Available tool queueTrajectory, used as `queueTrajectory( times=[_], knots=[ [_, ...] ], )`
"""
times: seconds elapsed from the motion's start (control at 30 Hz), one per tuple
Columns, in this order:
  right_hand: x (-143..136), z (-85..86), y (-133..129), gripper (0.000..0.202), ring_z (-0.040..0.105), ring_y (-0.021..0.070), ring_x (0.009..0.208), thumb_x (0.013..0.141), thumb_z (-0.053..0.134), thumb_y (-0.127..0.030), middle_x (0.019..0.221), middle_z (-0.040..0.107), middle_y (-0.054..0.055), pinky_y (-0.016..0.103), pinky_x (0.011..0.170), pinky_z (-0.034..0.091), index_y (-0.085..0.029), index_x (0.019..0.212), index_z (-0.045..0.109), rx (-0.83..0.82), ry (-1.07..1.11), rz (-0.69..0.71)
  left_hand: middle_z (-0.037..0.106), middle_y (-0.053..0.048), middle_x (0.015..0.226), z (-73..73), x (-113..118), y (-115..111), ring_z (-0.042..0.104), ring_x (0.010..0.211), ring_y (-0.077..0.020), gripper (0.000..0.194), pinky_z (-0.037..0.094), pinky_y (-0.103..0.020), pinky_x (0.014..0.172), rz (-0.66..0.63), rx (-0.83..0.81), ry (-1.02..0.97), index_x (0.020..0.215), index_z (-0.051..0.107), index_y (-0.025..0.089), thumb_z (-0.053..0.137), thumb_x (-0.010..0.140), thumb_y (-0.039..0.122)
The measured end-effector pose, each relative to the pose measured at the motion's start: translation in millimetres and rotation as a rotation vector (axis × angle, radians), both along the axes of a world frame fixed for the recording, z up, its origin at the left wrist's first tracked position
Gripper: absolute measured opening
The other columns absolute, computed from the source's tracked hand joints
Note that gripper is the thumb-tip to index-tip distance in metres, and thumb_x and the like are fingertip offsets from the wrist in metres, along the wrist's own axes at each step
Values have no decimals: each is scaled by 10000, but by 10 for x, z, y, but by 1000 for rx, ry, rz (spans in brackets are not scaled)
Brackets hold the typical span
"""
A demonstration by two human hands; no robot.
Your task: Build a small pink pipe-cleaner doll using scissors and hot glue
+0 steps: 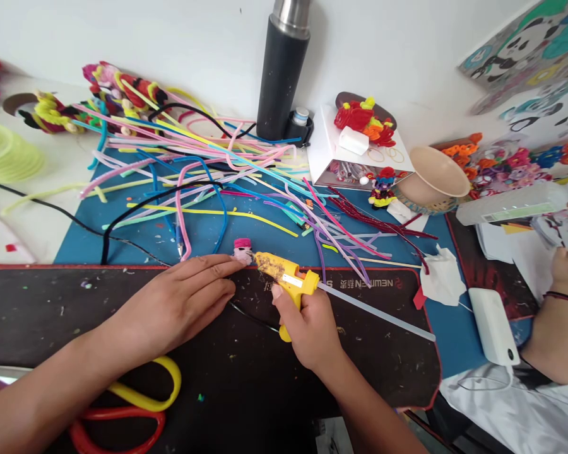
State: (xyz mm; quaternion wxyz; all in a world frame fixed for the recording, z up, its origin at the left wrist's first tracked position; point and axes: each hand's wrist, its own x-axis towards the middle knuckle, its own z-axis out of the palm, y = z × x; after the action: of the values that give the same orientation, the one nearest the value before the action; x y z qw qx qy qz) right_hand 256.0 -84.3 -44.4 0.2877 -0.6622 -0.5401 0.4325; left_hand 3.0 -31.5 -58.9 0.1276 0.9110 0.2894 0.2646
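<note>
My right hand [312,321] is wrapped round the handle of a yellow glue gun [288,280], its nozzle pointing left. A long clear glue stick [378,312] juts out of the gun's back end. At the nozzle is a small pink fuzzy figure piece [243,250], darker pink on top. The fingertips of my left hand [189,296] press together at this piece's lower left side; the thumb is hidden. Below my left forearm lie scissors [144,403] with one yellow and one red handle loop.
Many coloured pipe cleaners [208,164] are heaped behind my hands on the blue mat [76,243]. A black thermos [284,69], a white box [322,148] and a beige bowl [433,180] stand at the back. On the right are a white power bank [493,328] and another person's arm [556,328].
</note>
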Motion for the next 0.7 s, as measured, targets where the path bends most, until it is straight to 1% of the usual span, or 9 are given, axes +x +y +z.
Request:
queueTrajectory(
  times=[0.1, 0.27, 0.4, 0.53, 0.6, 0.7],
  knots=[
    [13, -7, -13, 445, 556, 156, 532, 1035, 591, -560, 589, 571, -7, 265, 522, 447, -221, 749, 619, 3, 46, -3, 752, -136, 1505, -5, -7, -5, 716, 1382, -291, 130, 585, -416, 1196, 9, -3, 1, 1138, 756, 169, 641, 1082, 149],
    [33, -27, -55, 445, 549, 159, 522, 1037, 598, -599, 591, 569, -16, 266, 512, 462, -198, 904, 738, -7, 116, -28, 746, -119, 1518, 18, -3, -4, 713, 1389, -275, 137, 583, -399, 1199, 7, -40, -18, 1132, 760, 186, 641, 1079, 146],
    [39, -22, -88, 481, 531, 158, 509, 1027, 624, -632, 584, 576, -10, 267, 495, 457, -190, 917, 779, -16, 149, -65, 747, -106, 1519, 30, -16, -2, 726, 1368, -267, 158, 585, -396, 1201, 8, -69, -40, 1141, 768, 202, 649, 1062, 133],
    [55, 24, -87, 511, 520, 161, 502, 1009, 622, -652, 563, 573, -6, 262, 475, 442, -182, 972, 820, -18, 148, -70, 785, -115, 1450, 23, -33, 1, 737, 1348, -273, 158, 608, -409, 1173, 11, -57, -27, 1142, 765, 206, 643, 1064, 143],
    [70, 55, -69, 515, 546, 166, 513, 992, 631, -655, 564, 592, 10, 268, 492, 463, -186, 869, 805, -16, 167, -87, 798, -115, 1420, 25, -31, 5, 745, 1330, -265, 150, 612, -395, 1157, 16, -68, -45, 1123, 753, 208, 636, 1064, 136],
    [97, 98, -29, 586, 574, 159, 525, 976, 639, -662, 588, 627, 42, 270, 519, 487, -207, 607, 661, -29, 224, -104, 799, -124, 1404, 38, -23, 13, 755, 1304, -252, 136, 617, -370, 1116, 28, -125, -98, 1079, 724, 210, 623, 1062, 120]
  ],
)
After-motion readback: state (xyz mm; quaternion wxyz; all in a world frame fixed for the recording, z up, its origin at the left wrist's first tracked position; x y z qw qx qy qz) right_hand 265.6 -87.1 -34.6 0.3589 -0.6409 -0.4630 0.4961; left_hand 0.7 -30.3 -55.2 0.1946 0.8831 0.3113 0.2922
